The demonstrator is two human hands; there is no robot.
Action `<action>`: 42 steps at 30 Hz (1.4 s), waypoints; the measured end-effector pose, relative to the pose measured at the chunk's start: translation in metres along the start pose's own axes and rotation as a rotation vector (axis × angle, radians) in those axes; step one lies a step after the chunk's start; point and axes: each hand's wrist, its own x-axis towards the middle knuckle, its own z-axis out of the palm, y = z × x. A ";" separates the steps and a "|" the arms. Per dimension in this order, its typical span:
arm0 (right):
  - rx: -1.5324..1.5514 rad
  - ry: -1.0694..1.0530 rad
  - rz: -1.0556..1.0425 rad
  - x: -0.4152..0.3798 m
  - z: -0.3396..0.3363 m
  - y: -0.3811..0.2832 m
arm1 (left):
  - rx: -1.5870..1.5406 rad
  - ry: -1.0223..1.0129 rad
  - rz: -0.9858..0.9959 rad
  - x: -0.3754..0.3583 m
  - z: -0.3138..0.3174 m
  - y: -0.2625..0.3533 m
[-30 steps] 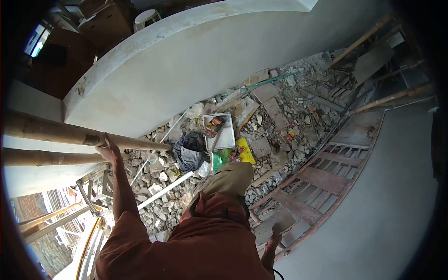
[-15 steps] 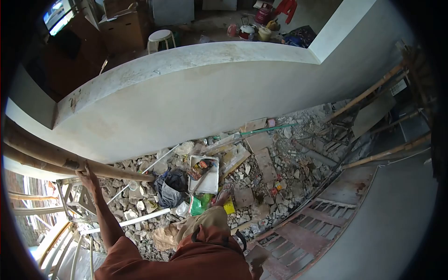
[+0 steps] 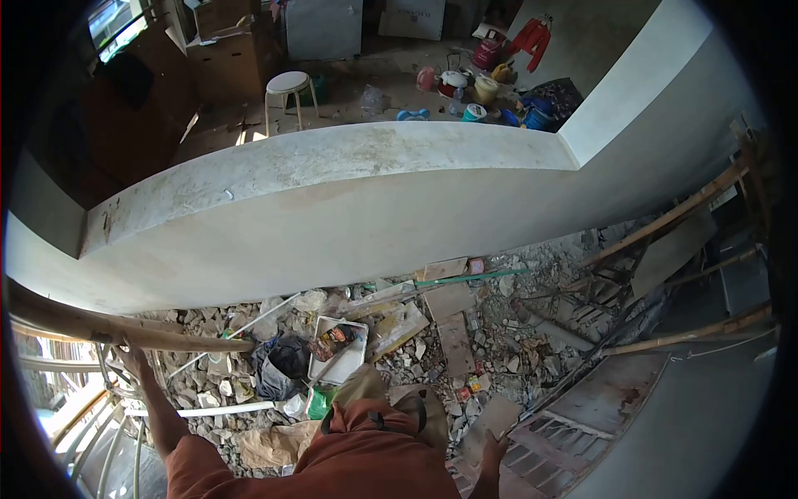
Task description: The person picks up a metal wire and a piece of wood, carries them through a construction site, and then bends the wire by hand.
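My left hand [image 3: 133, 359], at the end of an outstretched arm, is closed against the lower side of a thick bamboo pole [image 3: 179, 337] at the left. At the lower right, my right hand [image 3: 495, 449] grips a flat, greyish-tan board [image 3: 496, 416] by its edge, with the fingers partly hidden. The board is tilted beside my leg, over the rubble and near a rusty slatted metal panel [image 3: 573, 432]. Its exact material I cannot make out.
Broken stones [image 3: 224, 387] cover the ground, with a white tray [image 3: 353, 353], a dark bag [image 3: 283, 366] and a white pipe [image 3: 208, 411]. Ahead stands a low plastered wall [image 3: 332, 241]; beyond it are a stool [image 3: 288, 83] and pots. Bamboo poles [image 3: 698, 333] lean at the right.
The view has tilted up and shifted. My right hand has come into clear view with the board in it. My left hand stays at the bamboo pole.
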 end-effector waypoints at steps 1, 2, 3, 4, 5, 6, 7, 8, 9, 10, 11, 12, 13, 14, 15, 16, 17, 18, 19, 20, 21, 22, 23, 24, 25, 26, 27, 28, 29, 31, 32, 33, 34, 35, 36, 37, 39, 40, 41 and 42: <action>-0.022 0.000 -0.041 0.010 0.004 -0.024 | 0.231 0.074 -0.153 -0.035 0.005 0.060; -0.023 -0.013 -0.043 0.018 0.009 -0.044 | 0.181 0.123 -0.198 -0.057 0.026 0.078; -0.043 -0.025 -0.022 0.028 0.015 -0.062 | 0.129 0.175 -0.240 -0.079 0.047 0.096; -0.066 -0.039 -0.003 0.039 0.020 -0.073 | 0.076 0.229 -0.280 -0.101 0.068 0.114; -0.050 -0.074 -0.043 0.054 0.027 -0.076 | 0.142 0.237 -0.245 -0.145 0.088 0.171; -0.051 -0.096 -0.046 0.064 0.033 -0.082 | 0.243 0.132 -0.142 -0.163 0.114 0.166; -0.120 -0.145 -0.026 0.076 0.041 -0.089 | 0.031 0.061 -0.159 -0.195 0.140 0.198; -0.191 -0.192 -0.012 0.090 0.049 -0.097 | 0.054 -0.021 -0.154 -0.214 0.167 0.212; -0.197 -0.207 -0.026 0.105 0.057 -0.097 | 0.040 -0.075 -0.125 -0.238 0.191 0.245; -0.248 -0.271 -0.021 0.125 0.067 -0.090 | -0.093 -0.124 -0.096 -0.257 0.205 0.298; -0.302 -0.334 -0.016 0.144 0.075 -0.088 | -0.193 -0.139 0.036 -0.270 0.225 0.331; -0.309 -0.347 -0.030 0.157 0.084 -0.095 | -0.288 -0.155 0.171 -0.279 0.245 0.357; -0.390 -0.377 0.003 0.167 0.096 -0.102 | -0.274 -0.120 0.295 -0.286 0.263 0.383; -0.469 -0.405 0.037 0.177 0.109 -0.108 | -0.256 -0.087 0.421 -0.290 0.281 0.401; -0.476 -0.417 0.031 0.188 0.120 -0.105 | -0.245 -0.077 0.418 -0.293 0.297 0.411; -0.542 -0.462 -0.045 0.202 0.133 -0.098 | -0.156 -0.053 0.474 -0.295 0.315 0.423; -0.609 -0.502 -0.116 0.218 0.145 -0.097 | -0.067 -0.037 0.529 -0.297 0.334 0.433; -0.618 -0.506 -0.112 0.232 0.156 -0.098 | -0.058 -0.041 0.524 -0.298 0.347 0.438; -0.615 -0.514 -0.027 0.238 0.166 -0.097 | -0.001 0.012 0.510 -0.299 0.353 0.436; -0.610 -0.520 0.059 0.243 0.172 -0.096 | 0.056 0.062 0.497 -0.300 0.357 0.434; -0.618 -0.522 0.066 0.249 0.180 -0.105 | 0.021 0.120 0.511 -0.299 0.358 0.437; -0.584 -0.535 0.051 0.256 0.189 -0.117 | 0.060 0.095 0.532 -0.300 0.358 0.433; -0.551 -0.548 0.045 0.256 0.194 -0.126 | 0.088 0.076 0.542 -0.301 0.357 0.431; -0.561 -0.554 0.064 0.253 0.201 -0.143 | 0.117 0.057 0.554 -0.301 0.355 0.431; -0.565 -0.580 -0.032 0.248 0.209 -0.176 | 0.133 0.045 0.554 -0.301 0.352 0.427; -0.569 -0.607 -0.134 0.251 0.217 -0.198 | 0.153 0.019 0.558 -0.302 0.350 0.424; -0.581 -0.616 -0.129 0.259 0.226 -0.205 | 0.170 -0.005 0.561 -0.302 0.350 0.422; -0.621 -0.641 -0.181 0.266 0.234 -0.207 | 0.161 0.001 0.550 -0.302 0.351 0.422; -0.660 -0.666 -0.232 0.271 0.240 -0.208 | 0.168 -0.015 0.544 -0.301 0.349 0.424; -0.795 -0.726 -0.208 0.287 0.253 -0.207 | 0.163 -0.017 0.509 -0.303 0.349 0.419; -0.912 -0.780 -0.199 0.298 0.261 -0.202 | 0.183 -0.014 0.502 -0.302 0.350 0.417; -0.961 -0.816 -0.212 0.306 0.268 -0.196 | 0.171 -0.019 0.522 -0.302 0.350 0.416; -0.984 -0.843 -0.228 0.310 0.276 -0.203 | 0.163 -0.025 0.541 -0.302 0.348 0.415; -0.983 -0.856 -0.248 0.315 0.283 -0.204 | 0.185 -0.049 0.528 -0.302 0.346 0.414; -0.978 -0.872 -0.267 0.318 0.288 -0.204 | 0.217 -0.042 0.518 -0.303 0.345 0.413; -0.971 -0.880 -0.285 0.321 0.293 -0.210 | 0.221 -0.037 0.519 -0.303 0.344 0.414; -0.957 -0.892 -0.309 0.326 0.302 -0.220 | 0.280 -0.055 0.486 -0.303 0.341 0.421; -0.955 -0.895 -0.322 0.329 0.305 -0.224 | 0.297 -0.054 0.481 -0.303 0.340 0.420; -0.955 -0.898 -0.331 0.331 0.309 -0.229 | 0.284 -0.055 0.471 -0.304 0.340 0.418; -0.959 -0.902 -0.341 0.334 0.310 -0.232 | 0.270 -0.057 0.460 -0.305 0.340 0.416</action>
